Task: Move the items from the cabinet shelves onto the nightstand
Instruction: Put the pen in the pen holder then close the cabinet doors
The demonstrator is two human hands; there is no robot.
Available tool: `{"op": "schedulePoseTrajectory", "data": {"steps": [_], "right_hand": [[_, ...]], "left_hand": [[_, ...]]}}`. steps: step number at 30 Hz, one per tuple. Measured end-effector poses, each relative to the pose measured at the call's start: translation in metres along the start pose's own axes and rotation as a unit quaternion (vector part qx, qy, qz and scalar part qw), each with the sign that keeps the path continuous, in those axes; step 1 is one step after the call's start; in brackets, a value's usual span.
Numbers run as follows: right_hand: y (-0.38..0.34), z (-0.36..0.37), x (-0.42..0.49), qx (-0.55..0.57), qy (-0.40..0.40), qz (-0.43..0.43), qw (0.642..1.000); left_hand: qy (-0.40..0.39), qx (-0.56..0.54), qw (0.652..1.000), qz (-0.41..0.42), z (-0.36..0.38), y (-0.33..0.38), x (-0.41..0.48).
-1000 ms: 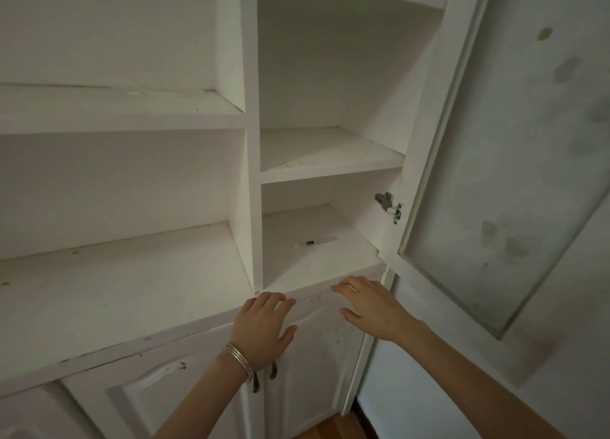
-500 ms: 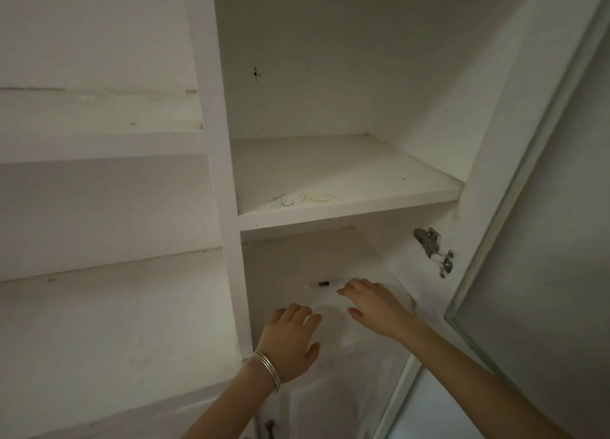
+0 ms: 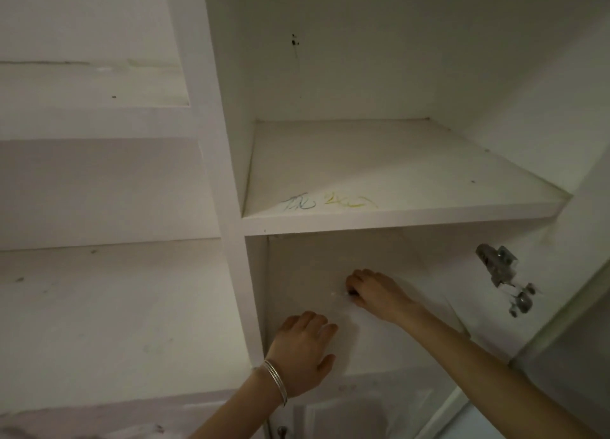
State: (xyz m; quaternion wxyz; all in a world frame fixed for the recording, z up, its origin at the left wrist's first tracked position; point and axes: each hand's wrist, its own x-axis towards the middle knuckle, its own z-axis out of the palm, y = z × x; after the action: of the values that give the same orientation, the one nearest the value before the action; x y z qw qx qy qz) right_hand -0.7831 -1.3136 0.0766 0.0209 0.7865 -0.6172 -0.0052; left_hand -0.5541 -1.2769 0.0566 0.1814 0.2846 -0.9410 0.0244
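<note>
A thin white pen (image 3: pixel 340 294) with a dark band lies on the lower shelf (image 3: pixel 389 349) of the white cabinet's right compartment. My right hand (image 3: pixel 376 291) reaches in over it, fingers curled on its right end, and only its left tip shows. Nearer the front of the same shelf lies my left hand (image 3: pixel 305 349), palm down with fingers apart and nothing in it; a silver bangle is on its wrist. The nightstand is out of sight.
The shelf above (image 3: pixel 396 187) carries blue and yellow scribbles near its front edge. A vertical divider (image 3: pixel 227 207) separates the wide left shelves (image 3: pixel 109 319). A metal hinge (image 3: pixel 501 267) sits on the right wall beside the open glass door (image 3: pixel 581 356). Closed lower doors are beneath.
Both hands have moved from the cabinet's front edge into the lower right compartment. My right hand has reached the pen and curled over it. The view has come closer.
</note>
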Motion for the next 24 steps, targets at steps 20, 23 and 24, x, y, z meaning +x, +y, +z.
{"op": "schedulePoseTrajectory", "data": {"steps": [20,23,24], "right_hand": [[-0.052,-0.062,-0.032,0.349,-0.117,-0.109,0.923],[-0.105,-0.071,-0.048,0.358,-0.142,-0.151,0.91],[-0.124,-0.072,-0.054,0.364,-0.149,-0.154,0.906]], "left_hand": [[0.043,-0.022,0.998,-0.045,-0.028,0.001,-0.095],[0.033,0.006,0.996,-0.083,-0.045,0.001,-0.144],[0.029,0.013,0.995,-0.099,-0.051,0.002,-0.161]]}}
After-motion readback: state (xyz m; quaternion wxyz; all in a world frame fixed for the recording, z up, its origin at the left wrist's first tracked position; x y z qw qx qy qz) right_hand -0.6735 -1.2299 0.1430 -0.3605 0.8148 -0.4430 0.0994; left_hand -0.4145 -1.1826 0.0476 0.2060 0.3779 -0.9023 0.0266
